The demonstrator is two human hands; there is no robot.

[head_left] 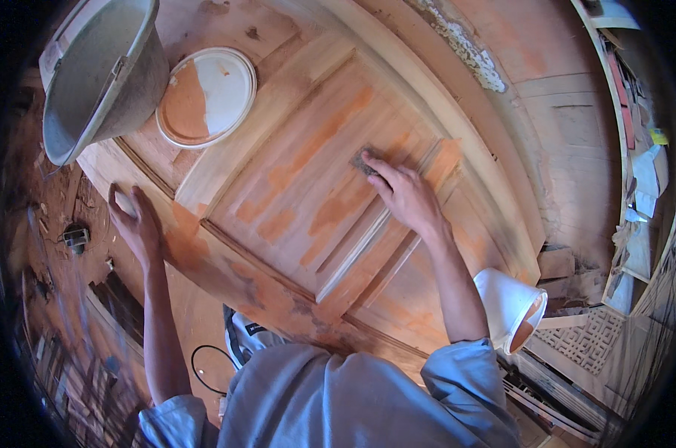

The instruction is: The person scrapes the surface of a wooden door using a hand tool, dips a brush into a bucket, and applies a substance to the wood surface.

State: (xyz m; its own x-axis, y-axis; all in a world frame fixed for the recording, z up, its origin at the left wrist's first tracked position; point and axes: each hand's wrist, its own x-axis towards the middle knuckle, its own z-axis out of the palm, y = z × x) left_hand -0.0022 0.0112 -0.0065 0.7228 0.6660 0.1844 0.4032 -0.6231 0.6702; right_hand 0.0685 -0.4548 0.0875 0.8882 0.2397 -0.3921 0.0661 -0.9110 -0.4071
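A panelled wooden door lies flat before me, with orange-brown smears of filler or paint on its recessed panels and frame. My right hand presses a small rough grey-brown pad against the middle panel, fingertips over it. My left hand rests at the door's left edge with thumb and fingers apart. A pale patch shows between those fingers; I cannot tell what it is. On the door's far left part lies a round white lid, half covered in orange-brown paste.
A grey bucket stands tilted in view beside the lid. To the right of my right forearm, a white tub with orange-brown residue lies on its side. Wood scraps litter the floor at left. A carved lattice panel sits at lower right.
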